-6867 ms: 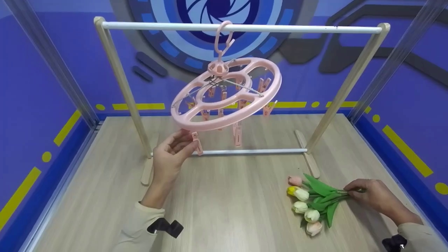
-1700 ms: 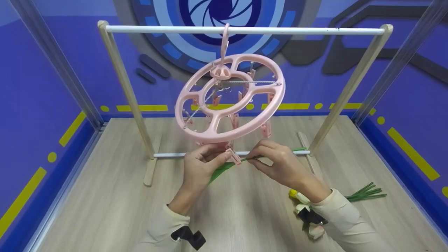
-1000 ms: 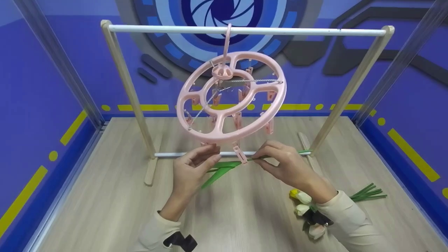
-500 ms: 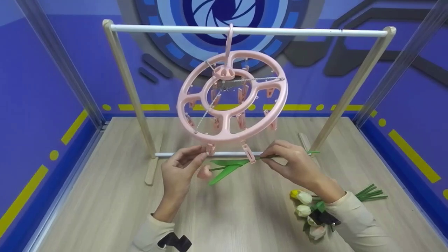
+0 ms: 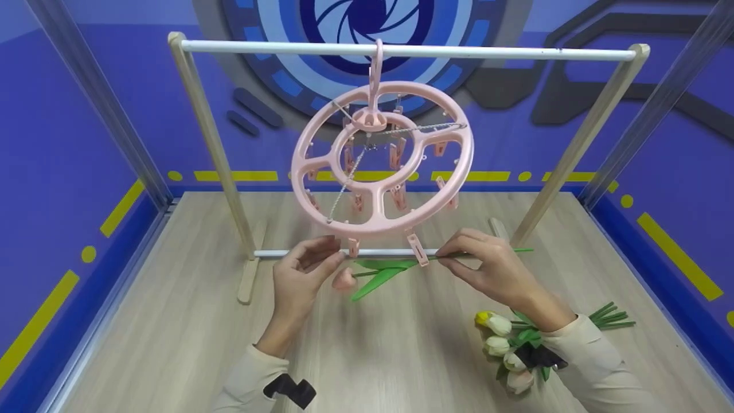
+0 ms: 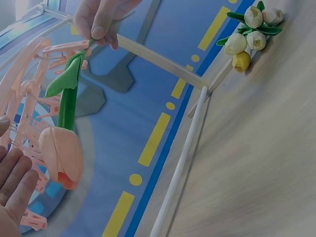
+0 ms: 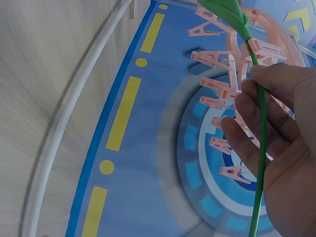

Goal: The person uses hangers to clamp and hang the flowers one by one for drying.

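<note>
A pink tulip (image 5: 344,279) with green leaves lies sideways below a round pink clip hanger (image 5: 381,225). My right hand (image 5: 487,264) pinches its green stem (image 7: 261,128) between thumb and fingers. One pink clothespin (image 5: 417,248) of the hanger has its lower end at the stem, just left of these fingers; in the right wrist view that clothespin (image 7: 266,49) meets the stem below the leaves. My left hand (image 5: 301,275) is left of the tulip bloom (image 6: 61,157), fingers loosely bent and holding nothing, near another hanging clothespin (image 5: 354,247).
The hanger hooks over the white top bar (image 5: 275,47) of a wooden-legged rack (image 5: 211,143). A lower white bar (image 5: 384,252) runs behind the hands. Several more tulips (image 5: 498,346) lie on the wooden table (image 5: 367,355) by the right forearm. Blue walls (image 5: 69,115) enclose the table.
My right hand left the bunch and brought one tulip to the hanger. My left hand let go of the clothespin at the stem and moved left; the hanger has swung and turned.
</note>
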### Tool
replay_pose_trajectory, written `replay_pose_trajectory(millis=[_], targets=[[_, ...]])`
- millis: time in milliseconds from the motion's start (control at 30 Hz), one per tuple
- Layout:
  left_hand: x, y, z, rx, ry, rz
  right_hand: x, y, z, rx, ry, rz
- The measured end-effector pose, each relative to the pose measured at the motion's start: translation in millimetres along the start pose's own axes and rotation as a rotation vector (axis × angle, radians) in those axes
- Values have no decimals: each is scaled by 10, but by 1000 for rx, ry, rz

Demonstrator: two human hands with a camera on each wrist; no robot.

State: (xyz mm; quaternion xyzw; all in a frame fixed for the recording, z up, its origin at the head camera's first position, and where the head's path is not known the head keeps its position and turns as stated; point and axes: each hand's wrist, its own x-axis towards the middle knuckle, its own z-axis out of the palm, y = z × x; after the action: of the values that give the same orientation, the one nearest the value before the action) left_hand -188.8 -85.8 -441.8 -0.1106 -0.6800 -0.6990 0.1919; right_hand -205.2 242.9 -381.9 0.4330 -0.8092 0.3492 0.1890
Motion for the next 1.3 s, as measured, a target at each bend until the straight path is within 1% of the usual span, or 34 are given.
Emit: replay_pose_trajectory(millis=[133, 367, 600, 833, 1067, 1300], targets=[[42, -23, 52, -10, -9, -38, -6, 9, -15, -7, -2, 1], [67, -30, 130, 0, -49, -64, -7, 14, -20, -6, -1, -4], [86, -47, 166, 10, -56, -47, -9, 6, -21, 11, 2, 6], [89, -45, 182, 29, -52, -57, -8, 10, -18, 24, 1, 5], [86, -16, 179, 5, -7, -47, -21, 23, -36, 4, 14, -1], [78, -3, 152, -51, -23, -15, -33, 59, -61, -6, 31, -45]])
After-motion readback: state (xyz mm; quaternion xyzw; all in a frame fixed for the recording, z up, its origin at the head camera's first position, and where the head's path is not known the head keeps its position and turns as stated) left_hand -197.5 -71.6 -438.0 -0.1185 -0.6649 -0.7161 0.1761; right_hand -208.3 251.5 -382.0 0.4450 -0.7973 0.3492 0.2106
